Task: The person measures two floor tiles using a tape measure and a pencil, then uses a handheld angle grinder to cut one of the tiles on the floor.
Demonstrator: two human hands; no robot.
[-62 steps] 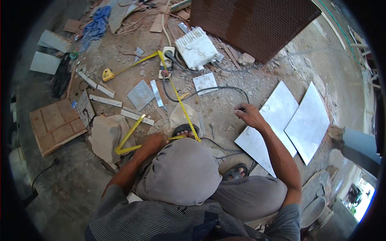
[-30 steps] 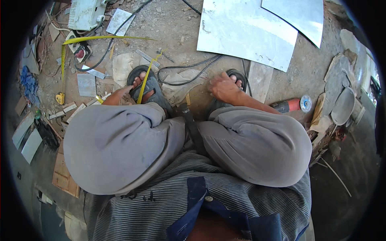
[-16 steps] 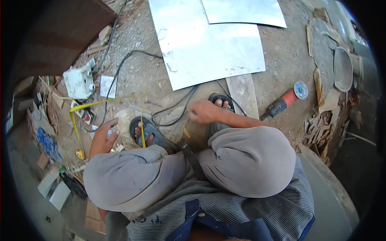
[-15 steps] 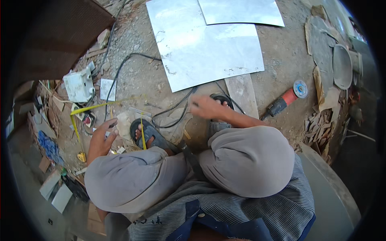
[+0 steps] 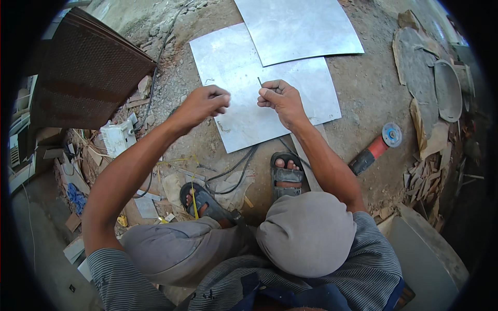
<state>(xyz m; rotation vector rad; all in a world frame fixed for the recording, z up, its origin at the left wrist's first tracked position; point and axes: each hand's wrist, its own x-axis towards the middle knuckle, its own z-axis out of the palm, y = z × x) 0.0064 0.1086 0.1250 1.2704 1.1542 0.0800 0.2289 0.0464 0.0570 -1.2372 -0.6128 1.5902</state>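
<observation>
Both my hands are raised over a large, glossy light grey sheet (image 5: 295, 85), perhaps a tile, that lies on the dirt ground. My right hand (image 5: 280, 101) pinches a thin dark pencil-like stick (image 5: 259, 81), its tip pointing away from me. To its left, my left hand (image 5: 206, 105) is closed with curled fingers near the sheet's left edge. Whatever it may hold is hidden. A second light grey sheet (image 5: 301, 31) overlaps the far part of the first. A yellow tape measure blade (image 5: 194, 202) crosses my left foot.
To my right lies a red and black angle grinder (image 5: 371, 153) with a blue disc. Black cable (image 5: 233, 173) runs between my feet. A brown stack of panels (image 5: 93, 72) and a white box (image 5: 118, 137) stand left. Broken pieces (image 5: 423, 179) and an oval basin (image 5: 447, 90) are right.
Both hands have moved forward from beside my knees to over the sheet. My left hand has gone from open to closed. The thin stick now shows in my right hand.
</observation>
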